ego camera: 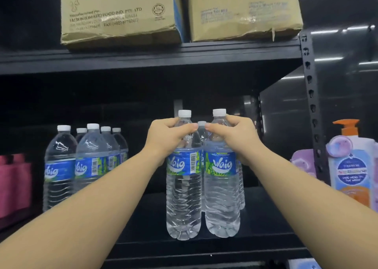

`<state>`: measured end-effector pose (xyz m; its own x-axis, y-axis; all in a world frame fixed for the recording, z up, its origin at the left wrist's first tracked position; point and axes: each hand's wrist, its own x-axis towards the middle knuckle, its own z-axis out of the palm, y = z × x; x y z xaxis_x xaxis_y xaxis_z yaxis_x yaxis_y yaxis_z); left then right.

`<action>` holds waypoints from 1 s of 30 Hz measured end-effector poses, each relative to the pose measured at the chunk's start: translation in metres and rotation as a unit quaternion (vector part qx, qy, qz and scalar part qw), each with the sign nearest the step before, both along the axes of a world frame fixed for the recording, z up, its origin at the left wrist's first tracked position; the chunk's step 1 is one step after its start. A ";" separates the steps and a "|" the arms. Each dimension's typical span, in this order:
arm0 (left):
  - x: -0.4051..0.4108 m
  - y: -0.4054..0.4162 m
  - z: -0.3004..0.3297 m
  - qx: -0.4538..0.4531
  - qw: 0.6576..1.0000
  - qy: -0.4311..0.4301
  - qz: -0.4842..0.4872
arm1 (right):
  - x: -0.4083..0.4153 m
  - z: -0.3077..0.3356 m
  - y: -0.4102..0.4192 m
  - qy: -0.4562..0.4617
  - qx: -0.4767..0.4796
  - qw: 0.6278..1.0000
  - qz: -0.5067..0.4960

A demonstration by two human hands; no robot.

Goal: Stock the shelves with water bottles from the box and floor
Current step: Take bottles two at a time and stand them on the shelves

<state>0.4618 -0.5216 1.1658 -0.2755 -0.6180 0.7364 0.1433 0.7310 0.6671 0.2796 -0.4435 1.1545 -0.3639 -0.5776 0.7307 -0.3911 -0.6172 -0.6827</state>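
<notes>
You are standing in a shop, most likely its stockroom or a back aisle, facing a black boltless metal shelving unit (306, 68) with a punched corner upright. Everything hangs on that unit. On its upper shelf sit two sealed brown cardboard cartons (120, 15) printed with a food company's address, kept as bulk stock. On the shelf below stand identical branded water bottles (86, 162) with barcoded labels, grouped in rows at the left and middle. Just right of the upright stands a pump bottle of hand soap (351, 166) with retail labelling. At the unit's far left edge are pink packaged goods (14, 182), too blurred to name.
</notes>
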 end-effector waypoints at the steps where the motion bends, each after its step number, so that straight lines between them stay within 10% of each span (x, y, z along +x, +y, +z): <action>1: -0.004 -0.004 -0.003 0.008 1.000 0.001 0.000 | -0.006 -0.001 -0.002 -0.011 0.005 1.000 0.006; 30: -0.054 -0.043 -0.099 0.010 0.997 0.052 0.053 | -0.052 -0.095 -0.025 0.128 0.008 0.991 -0.049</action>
<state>0.4082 -0.5642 1.0668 -0.1304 -0.6549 0.7444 0.1355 0.7320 0.6677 0.2280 -0.4684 1.0593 -0.2228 -0.5617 0.7968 -0.6096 -0.5575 -0.5635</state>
